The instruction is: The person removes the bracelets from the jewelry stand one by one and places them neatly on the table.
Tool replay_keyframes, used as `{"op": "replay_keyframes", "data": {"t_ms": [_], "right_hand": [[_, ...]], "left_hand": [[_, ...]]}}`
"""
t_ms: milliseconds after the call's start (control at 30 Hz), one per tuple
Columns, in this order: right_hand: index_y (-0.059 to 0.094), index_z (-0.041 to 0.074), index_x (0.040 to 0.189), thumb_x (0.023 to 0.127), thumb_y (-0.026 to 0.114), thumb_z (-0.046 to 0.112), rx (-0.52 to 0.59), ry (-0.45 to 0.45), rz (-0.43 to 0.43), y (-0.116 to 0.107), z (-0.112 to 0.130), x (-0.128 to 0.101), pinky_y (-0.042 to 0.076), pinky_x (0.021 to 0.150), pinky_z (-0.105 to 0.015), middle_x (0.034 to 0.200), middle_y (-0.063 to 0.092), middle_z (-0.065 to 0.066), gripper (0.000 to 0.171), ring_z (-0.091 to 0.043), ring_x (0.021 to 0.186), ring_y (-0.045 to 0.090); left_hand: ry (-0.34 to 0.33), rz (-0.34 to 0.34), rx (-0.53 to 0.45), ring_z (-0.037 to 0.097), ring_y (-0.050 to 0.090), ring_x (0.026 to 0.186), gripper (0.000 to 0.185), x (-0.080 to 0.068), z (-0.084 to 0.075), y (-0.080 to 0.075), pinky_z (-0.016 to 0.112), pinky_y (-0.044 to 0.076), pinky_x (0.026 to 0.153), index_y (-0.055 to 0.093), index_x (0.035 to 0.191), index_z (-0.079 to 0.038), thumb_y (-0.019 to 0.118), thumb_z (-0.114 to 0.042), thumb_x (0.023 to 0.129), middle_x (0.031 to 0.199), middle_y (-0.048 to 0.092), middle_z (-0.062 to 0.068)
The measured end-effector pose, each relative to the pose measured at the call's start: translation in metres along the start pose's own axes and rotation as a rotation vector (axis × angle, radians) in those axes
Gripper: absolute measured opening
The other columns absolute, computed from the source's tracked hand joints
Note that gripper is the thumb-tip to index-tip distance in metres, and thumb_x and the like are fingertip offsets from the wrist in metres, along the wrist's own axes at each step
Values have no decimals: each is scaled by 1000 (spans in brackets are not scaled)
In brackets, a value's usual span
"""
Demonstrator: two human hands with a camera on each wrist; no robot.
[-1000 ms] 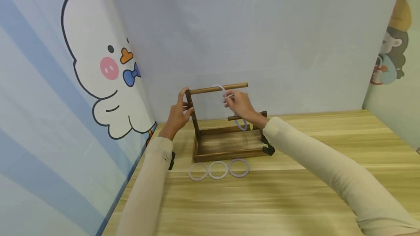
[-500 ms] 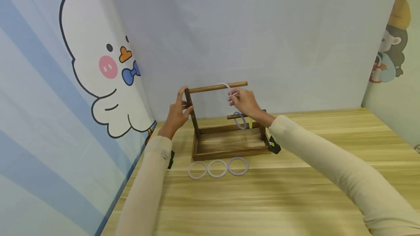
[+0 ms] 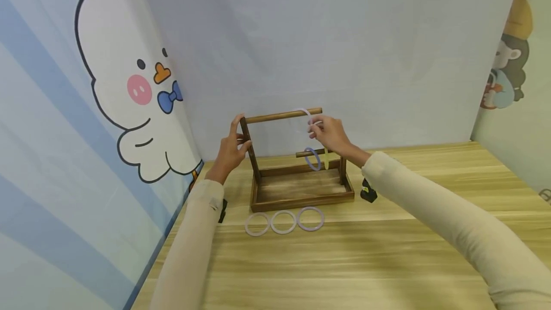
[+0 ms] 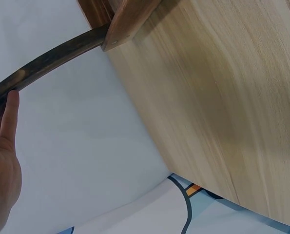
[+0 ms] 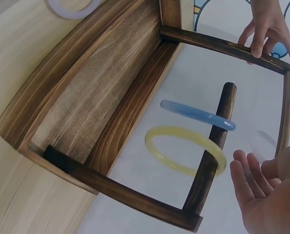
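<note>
Pinches pale ring [image 3: 306, 112] between thumb and fingers of right hand [image 3: 330, 134], at the fingertips, arched over upper bar [image 3: 275, 117]. Grips tall post [image 3: 253, 159] with left hand [image 3: 230, 154], index finger at top corner. Shows blue ring [image 5: 198, 115] and yellow ring [image 5: 176, 130] around short bar [image 3: 301, 154] below right hand. Shows three rings [image 3: 283, 232] flat on bench [image 3: 344, 271], side by side, lower than both hands.

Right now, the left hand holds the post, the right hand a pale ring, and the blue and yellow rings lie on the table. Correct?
Not on the table: the blue ring and yellow ring hang on the lower bar, as the right wrist view shows. The left hand does hold the post, the right hand a pale ring.
</note>
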State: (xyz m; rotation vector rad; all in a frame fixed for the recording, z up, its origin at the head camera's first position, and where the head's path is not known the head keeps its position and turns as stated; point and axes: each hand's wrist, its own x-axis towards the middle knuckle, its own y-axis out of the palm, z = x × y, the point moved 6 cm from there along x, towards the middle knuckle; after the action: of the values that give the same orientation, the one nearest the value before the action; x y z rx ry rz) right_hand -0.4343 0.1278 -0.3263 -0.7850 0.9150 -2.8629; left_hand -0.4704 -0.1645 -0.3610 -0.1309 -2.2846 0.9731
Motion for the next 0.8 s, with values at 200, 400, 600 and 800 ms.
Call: {"op": "replay_keyframes", "data": {"t_ms": [200,400,600,800], "right_hand": [[67,-7,121,109,51,4,-14,31,0,-9,-7,-1,63,64,-30,107,75,-26,23,-36,92,77],[67,-6,121,109,50,5,-32,49,-6,-16,-11,-3,62,63,-25,105,76,-23,24,-35,92,77],[66,-8,123,109,49,4,-44,45,-8,-22,-13,-6,59,62,-22,107,75,-26,25,-38,94,76],[66,-8,122,109,50,4,-56,50,-17,-31,-14,-11,65,75,-37,109,74,-27,24,-38,95,76]], "left_hand": [[-4,0,1,42,69,114,84,0,-1,-2,51,60,96,14,165,-28,66,-6,102,123,66,32],[16,-6,2,43,69,113,85,0,-1,-2,50,60,96,14,165,-27,66,-4,102,122,66,33],[15,-6,5,43,69,114,85,-1,-1,-2,50,61,95,14,165,-28,66,-4,102,122,66,33],[4,0,-2,42,68,116,85,-2,-2,-2,49,60,96,14,165,-29,66,-4,102,124,66,33]]}}
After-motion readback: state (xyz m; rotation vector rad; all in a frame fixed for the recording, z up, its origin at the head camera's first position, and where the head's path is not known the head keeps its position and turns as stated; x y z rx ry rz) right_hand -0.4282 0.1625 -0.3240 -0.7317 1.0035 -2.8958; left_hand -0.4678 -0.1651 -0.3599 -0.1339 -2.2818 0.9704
